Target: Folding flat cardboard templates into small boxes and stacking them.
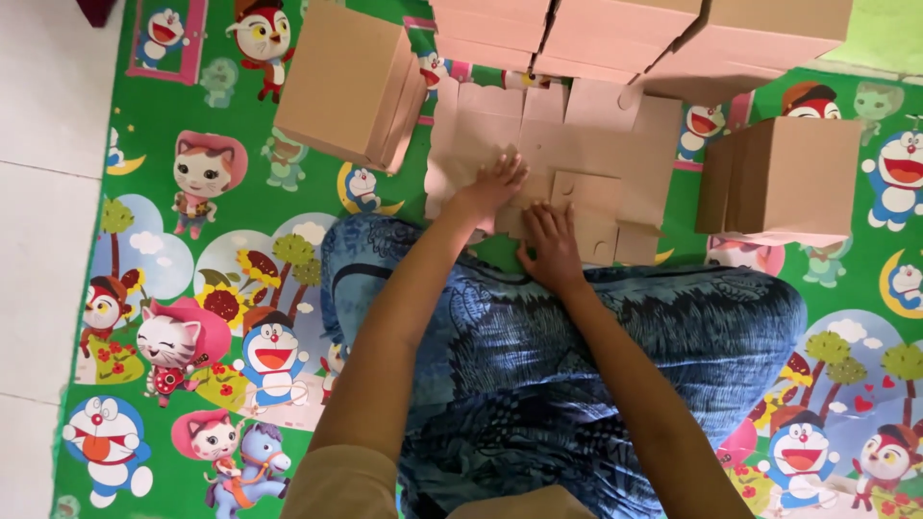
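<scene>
Down in the middle, a flat unfolded sheet of brown cardboard with cut flaps and tabs [577,159] is pressed onto the mat by both hands. The left hand [492,185] is laid open on the sheet's near-left part, fingers spread and flat, nothing being gripped. The right hand [553,245] is set on the near edge of the same sheet, fingers bent down on a small flap; whether that flap is pinched cannot be told. It seems the sheet is held flat so that it does not spring up.

Just nearer than the sheet, crossed legs in blue patterned cloth [577,356] are seen. Left of the sheet a folded brown cardboard box [341,82] is tilted; right of it another folded brown box [788,178] is stood. Beyond the sheet a row of stacked brown boxes [625,34] is kept. Under everything a green cartoon-printed play mat [192,288] is spread.
</scene>
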